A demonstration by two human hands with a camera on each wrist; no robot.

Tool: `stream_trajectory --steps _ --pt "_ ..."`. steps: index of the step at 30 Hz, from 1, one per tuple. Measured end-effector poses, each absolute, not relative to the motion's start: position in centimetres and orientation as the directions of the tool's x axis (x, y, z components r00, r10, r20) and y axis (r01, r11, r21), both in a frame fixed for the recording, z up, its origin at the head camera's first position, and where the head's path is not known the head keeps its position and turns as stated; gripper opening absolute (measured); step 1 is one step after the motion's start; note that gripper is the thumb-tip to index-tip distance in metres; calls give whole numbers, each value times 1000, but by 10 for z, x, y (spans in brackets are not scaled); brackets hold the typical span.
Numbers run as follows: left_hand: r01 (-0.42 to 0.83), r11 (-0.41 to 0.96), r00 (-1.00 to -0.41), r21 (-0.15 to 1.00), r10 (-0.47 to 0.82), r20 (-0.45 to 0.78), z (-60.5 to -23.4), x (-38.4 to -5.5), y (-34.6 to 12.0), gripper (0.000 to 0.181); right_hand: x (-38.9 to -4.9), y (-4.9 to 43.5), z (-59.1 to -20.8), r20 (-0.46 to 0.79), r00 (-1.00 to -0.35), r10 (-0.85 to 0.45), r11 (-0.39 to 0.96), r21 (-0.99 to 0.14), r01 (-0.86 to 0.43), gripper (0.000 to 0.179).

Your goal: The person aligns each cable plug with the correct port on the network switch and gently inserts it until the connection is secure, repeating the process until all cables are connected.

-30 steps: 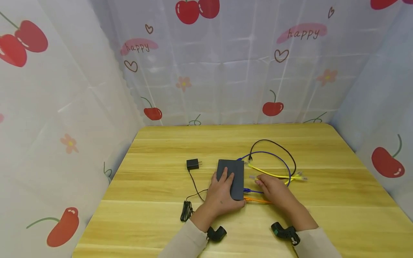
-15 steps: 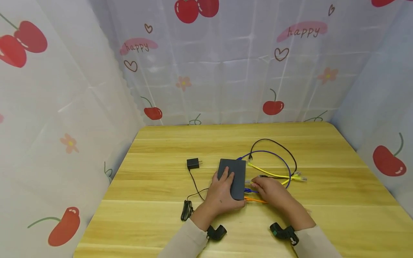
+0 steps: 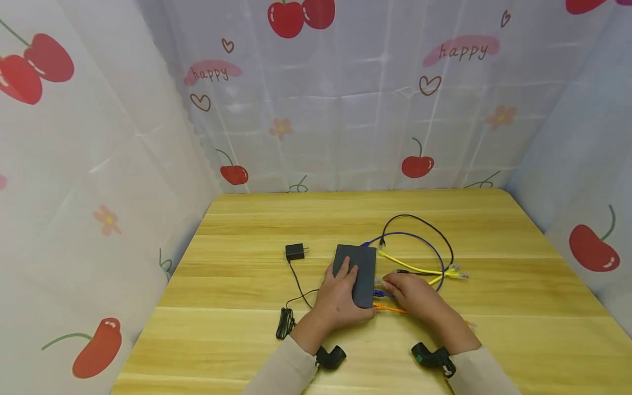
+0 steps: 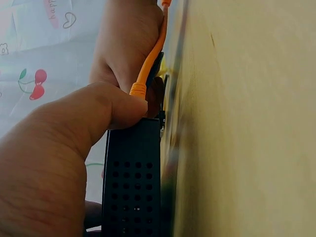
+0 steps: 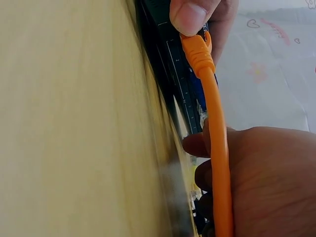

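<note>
My left hand point(image 3: 340, 304) grips a dark network switch point(image 3: 364, 266), its fingers spread over the top and its thumb at the near right corner. In the left wrist view that thumb lies beside the plug of an orange network cable point(image 4: 150, 61), which enters the switch. A blue network cable point(image 3: 379, 293) sits in the same right side. My right hand point(image 3: 415, 293) pinches a yellow network cable point(image 3: 434, 280) just behind its clear plug point(image 3: 379, 282). That plug is right at the port side of the switch, beyond the blue one; the fingers partly hide it.
Beyond the right hand lie another yellow cable point(image 3: 405, 264) and a black cable point(image 3: 434, 225), crossed by the blue one. A black power adapter point(image 3: 294, 252) with a bundled cord point(image 3: 285, 323) is on the wooden table point(image 3: 237, 285) left of the switch. Printed curtains surround the table.
My right hand has moved left and nearer with the yellow cable's plug, from apart from the switch to right at its port side. The switch has shifted slightly right under my left hand.
</note>
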State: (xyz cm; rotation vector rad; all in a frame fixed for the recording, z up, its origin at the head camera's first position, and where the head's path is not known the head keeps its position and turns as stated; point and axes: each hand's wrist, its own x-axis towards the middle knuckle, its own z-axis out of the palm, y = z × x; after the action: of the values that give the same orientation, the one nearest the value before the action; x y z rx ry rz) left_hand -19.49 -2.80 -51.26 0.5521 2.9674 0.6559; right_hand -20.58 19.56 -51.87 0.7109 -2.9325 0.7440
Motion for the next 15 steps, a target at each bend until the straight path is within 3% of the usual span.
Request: stream_trajectory --steps 15 --pt "363 838 -924 408 381 39 -512 -194 -27 102 -204 189 -516 132 -899 -418 796 -425 -432 18"
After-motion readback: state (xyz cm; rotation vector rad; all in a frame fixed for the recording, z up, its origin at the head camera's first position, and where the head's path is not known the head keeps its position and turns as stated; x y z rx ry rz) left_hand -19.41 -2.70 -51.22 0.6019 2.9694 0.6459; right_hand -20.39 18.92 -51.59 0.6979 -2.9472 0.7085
